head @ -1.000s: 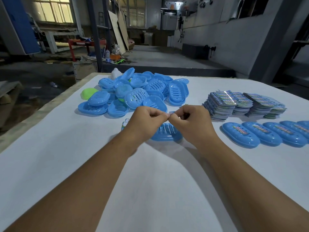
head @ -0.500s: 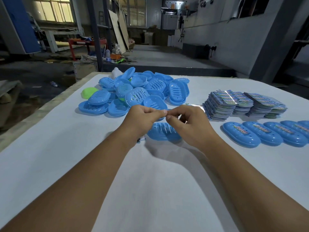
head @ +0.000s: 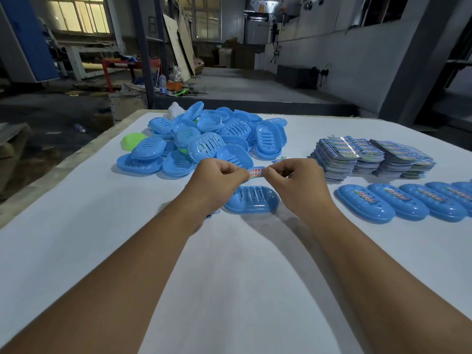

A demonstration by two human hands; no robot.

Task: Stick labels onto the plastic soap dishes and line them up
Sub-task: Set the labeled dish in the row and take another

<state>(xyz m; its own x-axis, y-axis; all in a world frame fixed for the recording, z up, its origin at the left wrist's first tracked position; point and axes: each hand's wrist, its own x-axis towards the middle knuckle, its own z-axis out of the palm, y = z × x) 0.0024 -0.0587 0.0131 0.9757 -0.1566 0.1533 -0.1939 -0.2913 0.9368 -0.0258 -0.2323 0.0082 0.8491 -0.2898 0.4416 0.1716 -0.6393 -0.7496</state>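
Looks like a factory or workshop floor. Beyond the fingers [head: 237, 172] there's a bulk pile of blue slotted plastic soap dishes [head: 217, 139], with stacked printed paper labels [head: 357, 155] off to their right. Bare grey concrete walls [head: 344, 60] and leaning brown cardboard sheets [head: 178, 47] sit further back.

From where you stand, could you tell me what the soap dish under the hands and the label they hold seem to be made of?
Soap dish: apparently moulded blue plastic, semi-glossy, with soft highlights on its rounded rim and slots.
Label: looks like thin printed paper or film, white with red characters, stretched flat between the left hand and right hand; which one is unclear.
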